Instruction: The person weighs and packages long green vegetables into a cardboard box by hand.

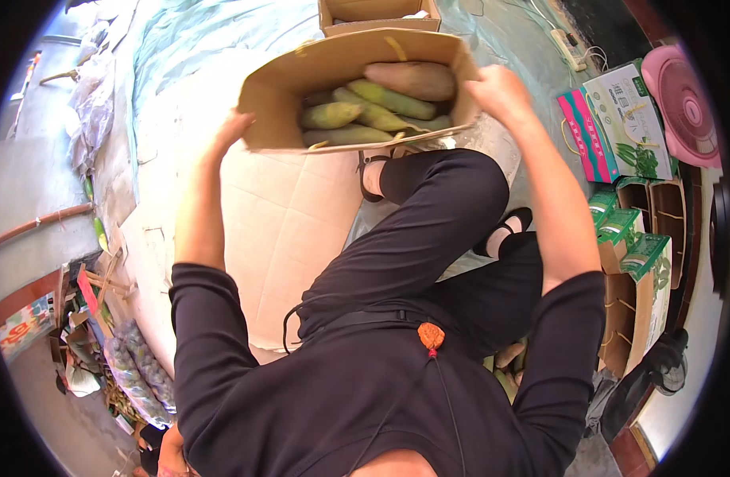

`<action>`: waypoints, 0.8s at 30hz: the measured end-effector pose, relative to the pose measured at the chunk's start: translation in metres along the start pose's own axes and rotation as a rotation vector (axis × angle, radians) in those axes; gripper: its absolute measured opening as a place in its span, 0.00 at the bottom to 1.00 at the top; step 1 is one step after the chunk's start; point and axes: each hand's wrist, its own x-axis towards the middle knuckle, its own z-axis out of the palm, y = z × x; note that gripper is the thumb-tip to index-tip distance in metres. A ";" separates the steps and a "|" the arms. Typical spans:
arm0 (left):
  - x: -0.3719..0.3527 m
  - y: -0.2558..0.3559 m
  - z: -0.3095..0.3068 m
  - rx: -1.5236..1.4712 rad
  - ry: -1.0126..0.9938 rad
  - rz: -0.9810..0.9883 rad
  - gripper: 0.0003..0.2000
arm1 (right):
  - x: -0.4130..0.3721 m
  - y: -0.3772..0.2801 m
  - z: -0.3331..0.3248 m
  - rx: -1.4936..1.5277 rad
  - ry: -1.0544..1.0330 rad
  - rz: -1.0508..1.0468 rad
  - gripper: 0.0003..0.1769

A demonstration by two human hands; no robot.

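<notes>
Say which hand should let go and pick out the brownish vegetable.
Probably the right hand: it grips the box at the end nearer the brownish vegetable. The left hand grips the opposite end, with green ones in between, so it could steady the box.

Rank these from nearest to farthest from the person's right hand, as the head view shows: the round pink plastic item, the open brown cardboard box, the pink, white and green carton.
From the right hand:
1. Open brown cardboard box: in its grasp.
2. Pink, white and green carton: off to the right.
3. Round pink plastic item: beyond the carton, far right.
</notes>
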 end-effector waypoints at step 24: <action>-0.188 -0.146 -0.016 0.522 0.293 -0.797 0.24 | -0.036 -0.185 0.111 0.126 -0.426 -0.433 0.20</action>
